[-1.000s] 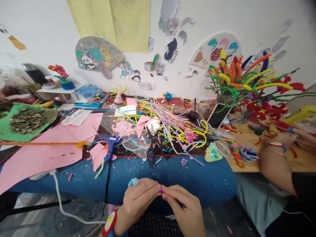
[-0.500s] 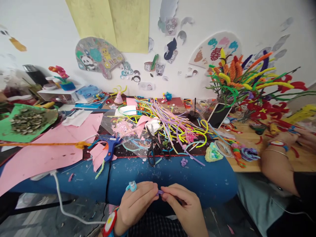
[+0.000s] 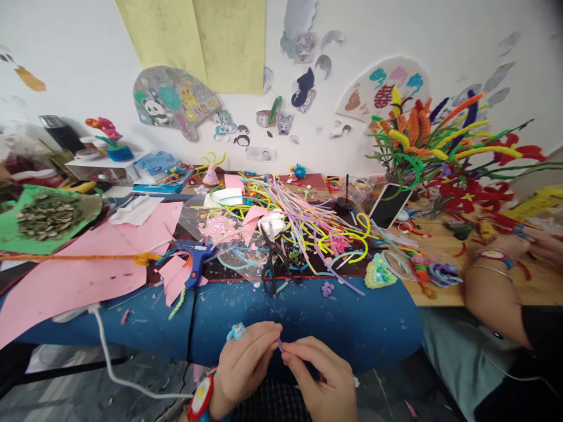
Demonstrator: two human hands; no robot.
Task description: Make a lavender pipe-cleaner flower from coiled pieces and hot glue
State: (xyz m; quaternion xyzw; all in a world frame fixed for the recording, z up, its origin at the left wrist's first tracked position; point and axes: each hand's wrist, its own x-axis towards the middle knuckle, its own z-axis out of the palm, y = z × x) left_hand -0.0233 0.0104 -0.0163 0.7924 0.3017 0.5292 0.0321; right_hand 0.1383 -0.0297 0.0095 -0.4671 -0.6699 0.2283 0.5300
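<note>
A short purple pipe cleaner (image 3: 280,345) shows between my two hands, low in front of the blue-covered table edge. My left hand (image 3: 248,354), wearing a light-blue ring ornament (image 3: 236,332) and a red wristband (image 3: 202,398), has its fingers closed around one end. Thumb and forefinger of my right hand (image 3: 323,372) pinch the other end. A small purple pipe-cleaner flower (image 3: 328,288) lies on the blue cover beyond my hands. Black scissors (image 3: 279,266) rest behind it, beside a heap of yellow, pink and purple pipe cleaners (image 3: 303,217).
A blue glue gun (image 3: 199,264) with a black cord lies to the left, near pink paper (image 3: 88,275) and a green sheet (image 3: 83,208) holding dry flakes. To the right are a phone (image 3: 390,206), pipe-cleaner flowers (image 3: 466,196) and another person's arm (image 3: 492,287).
The purple piece has turned from nearly level to steeply tilted between my fingers. My right hand has shifted slightly left and down. The things on the table stay put.
</note>
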